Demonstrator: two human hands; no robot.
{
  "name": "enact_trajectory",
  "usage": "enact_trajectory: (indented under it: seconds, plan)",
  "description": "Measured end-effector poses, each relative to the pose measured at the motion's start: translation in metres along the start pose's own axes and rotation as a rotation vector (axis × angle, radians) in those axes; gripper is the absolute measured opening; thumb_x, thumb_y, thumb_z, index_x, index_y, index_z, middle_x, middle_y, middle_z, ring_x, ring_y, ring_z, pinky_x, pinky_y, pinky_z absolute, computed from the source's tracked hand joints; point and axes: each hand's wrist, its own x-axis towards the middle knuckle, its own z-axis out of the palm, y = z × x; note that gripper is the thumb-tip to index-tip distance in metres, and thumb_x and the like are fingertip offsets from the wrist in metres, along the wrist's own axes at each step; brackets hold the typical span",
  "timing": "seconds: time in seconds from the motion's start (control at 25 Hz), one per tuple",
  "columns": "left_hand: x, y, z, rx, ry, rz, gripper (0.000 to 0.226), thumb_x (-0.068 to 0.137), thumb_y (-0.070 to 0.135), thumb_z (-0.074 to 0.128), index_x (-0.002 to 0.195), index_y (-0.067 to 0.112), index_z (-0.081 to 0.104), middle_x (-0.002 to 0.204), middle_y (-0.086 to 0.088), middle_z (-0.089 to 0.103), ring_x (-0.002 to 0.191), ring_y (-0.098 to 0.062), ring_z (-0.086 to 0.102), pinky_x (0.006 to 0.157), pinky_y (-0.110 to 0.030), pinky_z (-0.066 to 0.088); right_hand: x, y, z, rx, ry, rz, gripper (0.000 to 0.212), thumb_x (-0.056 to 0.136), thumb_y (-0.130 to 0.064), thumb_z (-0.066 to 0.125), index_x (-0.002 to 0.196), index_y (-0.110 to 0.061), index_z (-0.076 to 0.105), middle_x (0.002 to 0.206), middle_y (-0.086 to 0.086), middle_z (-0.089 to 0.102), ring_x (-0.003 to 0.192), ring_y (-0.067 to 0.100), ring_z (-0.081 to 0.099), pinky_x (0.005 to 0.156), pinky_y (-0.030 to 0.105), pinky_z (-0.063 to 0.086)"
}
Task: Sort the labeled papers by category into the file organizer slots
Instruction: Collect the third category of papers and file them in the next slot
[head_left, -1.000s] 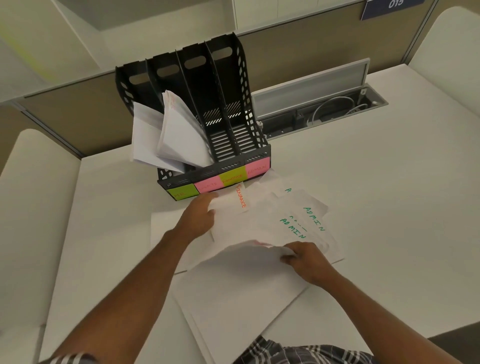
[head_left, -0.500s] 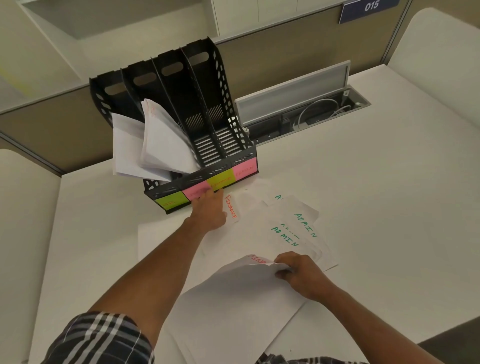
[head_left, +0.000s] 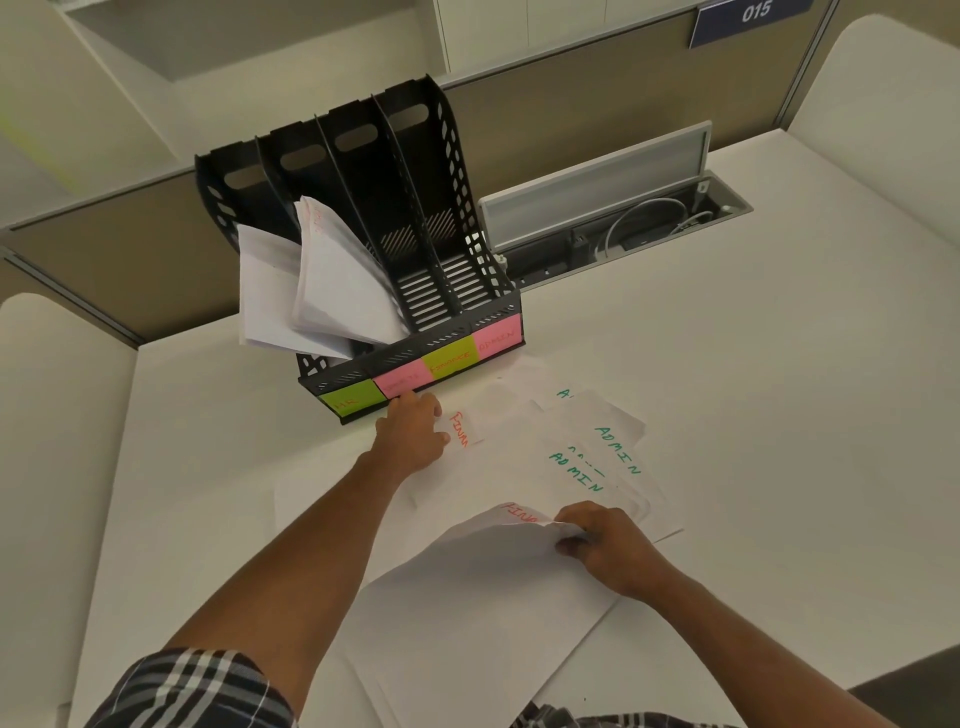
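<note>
A black file organizer (head_left: 457, 244) stands at the back of the desk, its slots fronted by green and pink sticky labels (head_left: 421, 366). White sheets (head_left: 332, 280) lean out of its two left slots; the two right slots hold nothing. In front lies a spread of white papers (head_left: 587, 452) marked ADMIN in green. My left hand (head_left: 413, 434) grips the top edge of a sheet marked FINANCE (head_left: 462, 431) in red, just before the organizer. My right hand (head_left: 597, 545) pinches the corner of another red-lettered sheet (head_left: 483, 587), lifted off the pile.
An open cable tray (head_left: 623, 234) with a raised lid and white cables sits right of the organizer. A partition wall (head_left: 571, 114) runs behind the desk, with a blue sign reading 015. White chair backs flank the desk on both sides.
My left hand slid forward along the paper to its top edge near the organizer's labels. My right hand raised the corner of the near sheet, baring its red lettering.
</note>
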Motion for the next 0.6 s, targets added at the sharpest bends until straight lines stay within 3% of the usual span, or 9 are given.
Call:
enact_trajectory:
  seconds: [0.08, 0.2, 0.32, 0.52, 0.6]
  plan:
    - [-0.005, -0.001, 0.002, -0.004, 0.031, 0.026, 0.043, 0.086, 0.039, 0.070, 0.124, 0.023, 0.055, 0.129, -0.005, 0.051, 0.118, -0.022, 0.048, 0.091, -0.032, 0.044, 0.000, -0.001, 0.000, -0.004, 0.003, 0.003, 0.014, 0.087, -0.010, 0.071, 0.095, -0.022, 0.074, 0.101, -0.007, 0.070, 0.097, 0.011, 0.060, 0.096, 0.022, 0.036]
    - [-0.014, -0.008, -0.001, -0.021, 0.029, 0.019, 0.055, 0.086, 0.040, 0.070, 0.134, 0.021, 0.050, 0.135, -0.006, 0.048, 0.127, -0.025, 0.046, 0.103, -0.039, 0.045, -0.001, -0.001, 0.001, -0.008, -0.001, 0.000, 0.015, 0.087, -0.011, 0.071, 0.096, -0.022, 0.074, 0.101, -0.008, 0.070, 0.096, 0.008, 0.059, 0.090, 0.014, 0.035]
    - [-0.020, -0.020, -0.007, -0.102, -0.007, -0.011, 0.051, 0.085, 0.031, 0.073, 0.131, 0.021, 0.052, 0.131, -0.007, 0.053, 0.118, -0.025, 0.054, 0.098, -0.037, 0.050, 0.000, 0.001, 0.001, -0.013, 0.002, -0.009, 0.013, 0.087, -0.010, 0.070, 0.094, -0.021, 0.074, 0.099, -0.008, 0.070, 0.094, 0.005, 0.059, 0.086, 0.008, 0.033]
    - [-0.045, -0.026, -0.021, -0.201, 0.010, 0.035, 0.004, 0.090, 0.022, 0.066, 0.092, 0.020, 0.069, 0.100, -0.004, 0.071, 0.085, -0.019, 0.063, 0.072, -0.030, 0.055, 0.001, 0.001, 0.002, -0.048, 0.005, -0.019, 0.013, 0.088, -0.013, 0.070, 0.097, -0.021, 0.074, 0.100, -0.009, 0.071, 0.090, -0.001, 0.058, 0.083, 0.002, 0.034]
    - [-0.067, -0.024, -0.023, -0.293, 0.073, 0.035, 0.012, 0.088, 0.025, 0.070, 0.077, 0.025, 0.065, 0.082, 0.003, 0.069, 0.077, -0.017, 0.062, 0.064, -0.026, 0.050, 0.000, 0.000, 0.003, -0.062, 0.011, -0.030, 0.012, 0.088, -0.015, 0.071, 0.098, -0.020, 0.075, 0.100, -0.010, 0.071, 0.086, -0.005, 0.058, 0.076, -0.003, 0.038]
